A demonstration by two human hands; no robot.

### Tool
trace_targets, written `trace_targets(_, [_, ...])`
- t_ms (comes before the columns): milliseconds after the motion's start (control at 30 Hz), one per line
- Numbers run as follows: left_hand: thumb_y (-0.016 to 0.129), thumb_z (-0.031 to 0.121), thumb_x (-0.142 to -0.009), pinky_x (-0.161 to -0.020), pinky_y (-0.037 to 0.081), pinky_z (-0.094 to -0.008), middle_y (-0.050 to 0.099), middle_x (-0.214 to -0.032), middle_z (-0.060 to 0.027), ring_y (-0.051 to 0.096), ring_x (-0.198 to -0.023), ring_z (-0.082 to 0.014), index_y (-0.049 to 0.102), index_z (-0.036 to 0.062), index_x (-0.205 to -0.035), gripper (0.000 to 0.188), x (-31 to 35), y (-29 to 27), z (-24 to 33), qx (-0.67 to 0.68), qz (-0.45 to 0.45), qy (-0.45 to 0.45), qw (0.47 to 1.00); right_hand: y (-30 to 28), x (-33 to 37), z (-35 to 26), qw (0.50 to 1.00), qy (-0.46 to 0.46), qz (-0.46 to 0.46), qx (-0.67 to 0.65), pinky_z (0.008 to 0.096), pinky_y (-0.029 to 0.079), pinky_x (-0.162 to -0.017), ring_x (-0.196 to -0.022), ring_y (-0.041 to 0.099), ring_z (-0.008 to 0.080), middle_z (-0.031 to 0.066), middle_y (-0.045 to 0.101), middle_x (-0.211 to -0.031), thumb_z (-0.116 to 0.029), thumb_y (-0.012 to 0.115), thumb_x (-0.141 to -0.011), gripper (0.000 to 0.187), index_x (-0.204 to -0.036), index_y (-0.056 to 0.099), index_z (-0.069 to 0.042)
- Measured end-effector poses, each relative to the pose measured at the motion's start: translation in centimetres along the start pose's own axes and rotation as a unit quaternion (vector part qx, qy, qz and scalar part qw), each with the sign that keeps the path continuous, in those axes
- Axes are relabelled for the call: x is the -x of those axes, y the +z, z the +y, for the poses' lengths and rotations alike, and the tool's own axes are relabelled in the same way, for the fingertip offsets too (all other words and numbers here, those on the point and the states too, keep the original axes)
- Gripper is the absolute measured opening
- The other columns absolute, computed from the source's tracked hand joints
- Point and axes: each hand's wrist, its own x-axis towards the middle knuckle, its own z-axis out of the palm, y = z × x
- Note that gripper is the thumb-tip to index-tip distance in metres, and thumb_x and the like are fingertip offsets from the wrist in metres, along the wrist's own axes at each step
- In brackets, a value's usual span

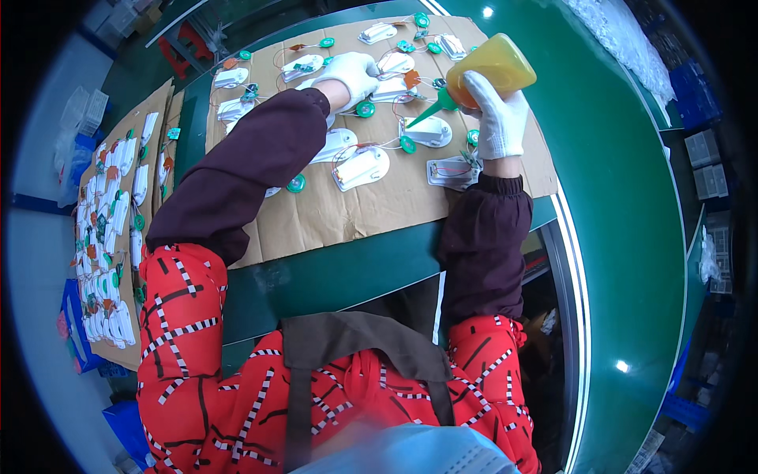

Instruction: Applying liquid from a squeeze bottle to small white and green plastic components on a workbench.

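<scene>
My right hand [503, 118], in a white glove, grips a squeeze bottle [496, 69] of yellowish liquid. The bottle is tipped so that its green nozzle [439, 107] points down at a white plastic housing [430, 132] with thin wires. A green round part [407, 144] lies beside that housing. My left hand [352, 77], also gloved, is curled among the white housings farther back, next to one with an orange piece [411, 79]. Its fingertips are hidden, so what they hold cannot be made out.
Several wired white housings lie spread over a cardboard sheet [332, 225] on a green table [624, 237]. At the left, another cardboard sheet [125, 359] is crowded with similar parts. Clear plastic bags [624, 39] lie at the far right, and bins [705, 162] stand beyond the table's right edge.
</scene>
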Motion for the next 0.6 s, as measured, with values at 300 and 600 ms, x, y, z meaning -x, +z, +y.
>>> trace_targets(300, [0.06,0.015,-0.071,-0.069,0.046,-0.0297,0.063,-0.085,-0.013,0.06,-0.076,-0.0221,0.063,0.0024,-0.089,0.022,0.36,-0.37,0.51,0.013,-0.014,-0.008,1.0,0.17,0.06,0.19,1.0,0.005,0.001,0.03,0.0217,0.049,-0.054,-0.07,0.06,0.0132,0.0097,0.062,-0.089,-0.018,0.073,-0.07,0.041,-0.101,0.055,0.003])
trace_targets(600, [0.06,0.015,-0.072,-0.069,0.046,-0.0293,0.063,-0.084,-0.0125,0.06,-0.075,-0.0211,0.063,0.0023,-0.088,0.021,0.43,-0.46,0.55,0.003,-0.013,-0.003,1.0,0.04,-0.05,0.32,0.999,-0.002,0.006,0.036,0.0227,0.05,-0.059,-0.075,0.061,0.0139,0.0105,0.062,-0.09,-0.018,0.073,-0.07,0.042,-0.101,0.054,0.003])
